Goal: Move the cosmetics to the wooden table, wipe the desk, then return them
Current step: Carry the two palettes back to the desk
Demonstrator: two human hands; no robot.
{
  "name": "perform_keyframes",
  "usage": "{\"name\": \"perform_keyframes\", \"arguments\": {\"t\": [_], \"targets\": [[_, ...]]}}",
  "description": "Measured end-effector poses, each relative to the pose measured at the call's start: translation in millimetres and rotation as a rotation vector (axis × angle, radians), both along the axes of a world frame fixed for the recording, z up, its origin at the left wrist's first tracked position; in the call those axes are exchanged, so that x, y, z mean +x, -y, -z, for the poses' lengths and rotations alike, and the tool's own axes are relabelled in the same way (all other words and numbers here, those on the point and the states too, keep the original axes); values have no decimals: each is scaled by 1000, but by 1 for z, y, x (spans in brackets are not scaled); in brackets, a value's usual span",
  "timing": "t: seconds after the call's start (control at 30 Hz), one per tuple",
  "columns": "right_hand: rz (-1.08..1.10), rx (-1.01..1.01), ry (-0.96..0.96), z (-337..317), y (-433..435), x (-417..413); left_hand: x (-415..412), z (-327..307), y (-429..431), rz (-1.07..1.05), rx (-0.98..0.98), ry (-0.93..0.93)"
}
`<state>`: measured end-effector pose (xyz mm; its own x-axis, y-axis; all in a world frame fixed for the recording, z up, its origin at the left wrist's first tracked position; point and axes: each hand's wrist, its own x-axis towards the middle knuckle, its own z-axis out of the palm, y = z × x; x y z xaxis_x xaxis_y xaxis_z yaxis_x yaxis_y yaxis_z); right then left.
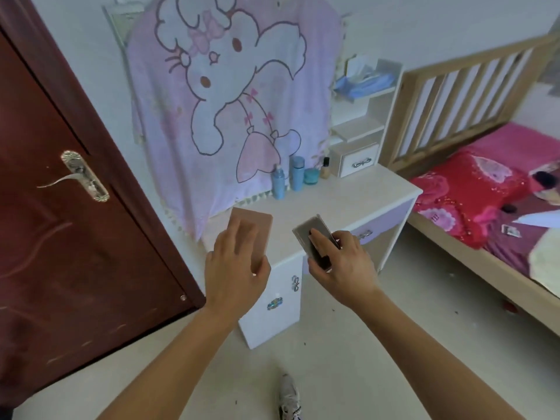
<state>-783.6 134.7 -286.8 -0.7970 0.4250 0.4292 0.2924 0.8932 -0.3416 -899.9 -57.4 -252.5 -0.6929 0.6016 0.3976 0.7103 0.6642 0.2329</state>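
My left hand (235, 268) grips a pink-brown box (253, 225) over the near left corner of the white desk (357, 195). In my right hand (339, 262) is a flat grey-brown palette (312, 234), held over the desk's front edge. At the back of the desk stand two light blue bottles (278, 181) (297, 174), a teal jar (311, 176) and a small foundation bottle (325, 168). Whether the box and palette touch the desk surface is unclear.
A pink cartoon blanket (218, 101) hangs behind the desk. A dark red door (60, 222) stands at the left. White shelves with a small drawer (359, 160) and a tissue pack sit at the desk's right. A wooden bed (485, 192) with red bedding is at the right.
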Motion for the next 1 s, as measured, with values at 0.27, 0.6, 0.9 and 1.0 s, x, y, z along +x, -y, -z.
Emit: {"name": "perform_keyframes", "arguments": {"t": [0.27, 0.6, 0.9, 1.0], "targets": [[37, 38, 146, -6, -145, -115, -133, 17, -142, 13, 6, 54], [-84, -10, 235, 35, -255, -224, -238, 48, -236, -127, -116, 101], [-408, -151, 476, 87, -296, -330, -265, 99, -263, -469, -152, 301], [-494, -185, 556, 102, -287, -349, -265, 115, -260, -520, -188, 365]]}}
